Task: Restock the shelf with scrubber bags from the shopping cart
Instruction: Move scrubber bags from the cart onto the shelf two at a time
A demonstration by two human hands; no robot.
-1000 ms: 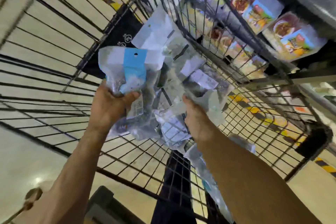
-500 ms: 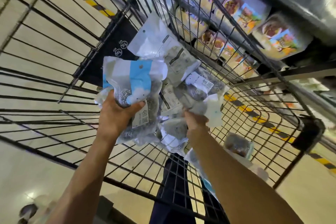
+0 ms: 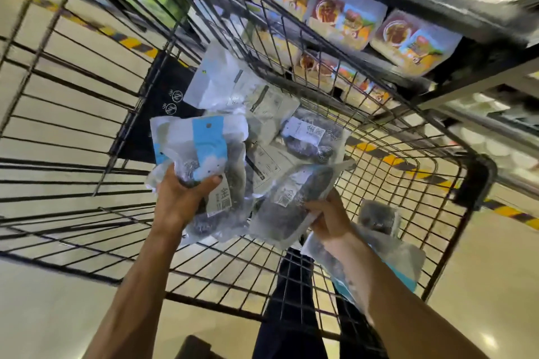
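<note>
Our left hand fingers clench a blue-labelled scrubber bag above the shopping cart. Our right hand fingers grasp a clear scrubber bag. More bags lie between and behind them. Food packets fill the shelf just beyond.
</note>
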